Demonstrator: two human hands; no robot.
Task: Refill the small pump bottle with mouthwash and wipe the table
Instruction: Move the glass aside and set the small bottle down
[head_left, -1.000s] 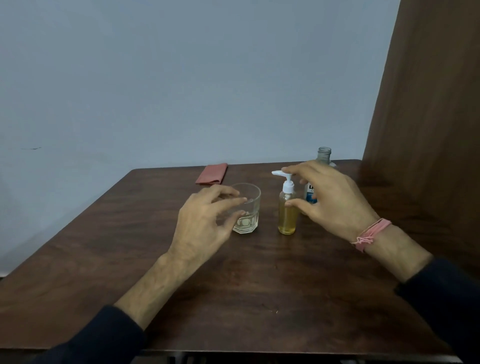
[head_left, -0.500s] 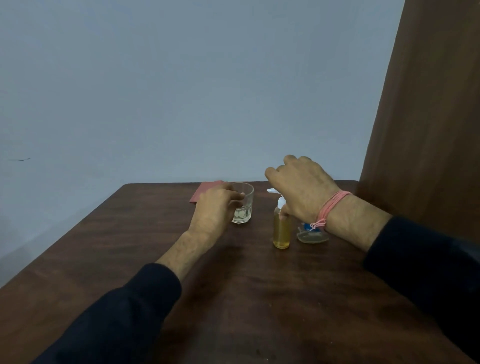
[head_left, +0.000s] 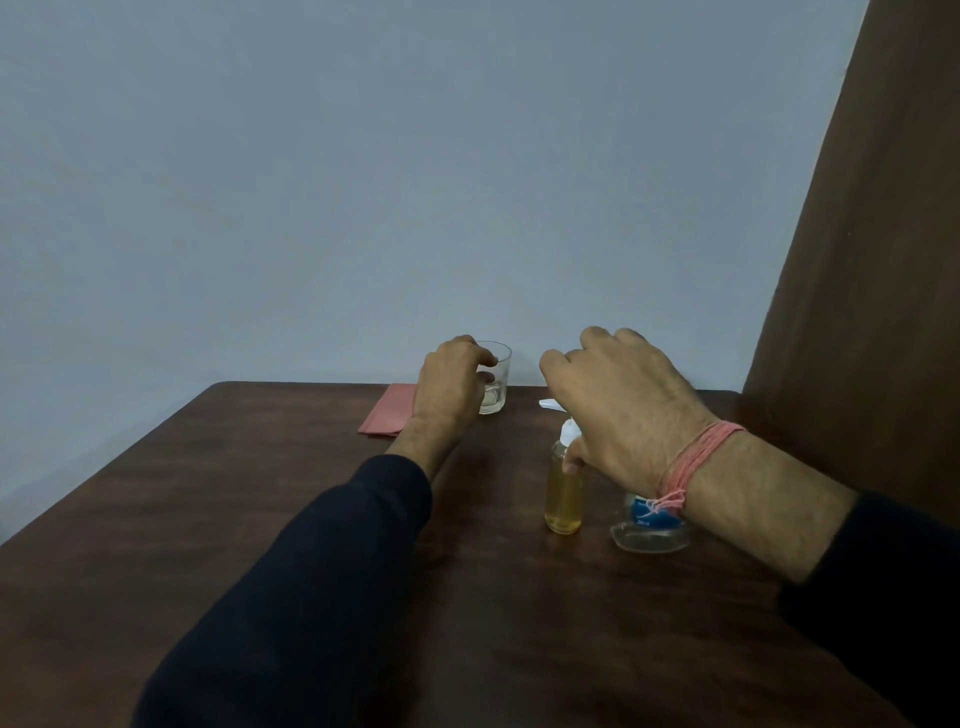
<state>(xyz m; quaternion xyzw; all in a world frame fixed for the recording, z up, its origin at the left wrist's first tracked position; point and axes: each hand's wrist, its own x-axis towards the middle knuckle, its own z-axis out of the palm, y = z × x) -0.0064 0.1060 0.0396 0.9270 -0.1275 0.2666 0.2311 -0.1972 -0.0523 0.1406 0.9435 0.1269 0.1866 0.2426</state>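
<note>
On the table (head_left: 260, 519), the pump bottle (head_left: 563, 493) stands upright at centre, amber liquid inside. The right hand (head_left: 618, 410) curls over its white pump, thumb on the neck. At 10 o'clock the left hand (head_left: 449, 384) wraps the glass (head_left: 496, 384). At 3 o'clock, just beside, stands the mouthwash bottle (head_left: 649, 530); the cloth (head_left: 387, 415) lies at 10 o'clock, farther out.

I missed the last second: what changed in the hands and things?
The left hand reached forward and now grips the clear drinking glass. The right hand closed on the small amber pump bottle. The folded pink cloth stayed put.
</note>
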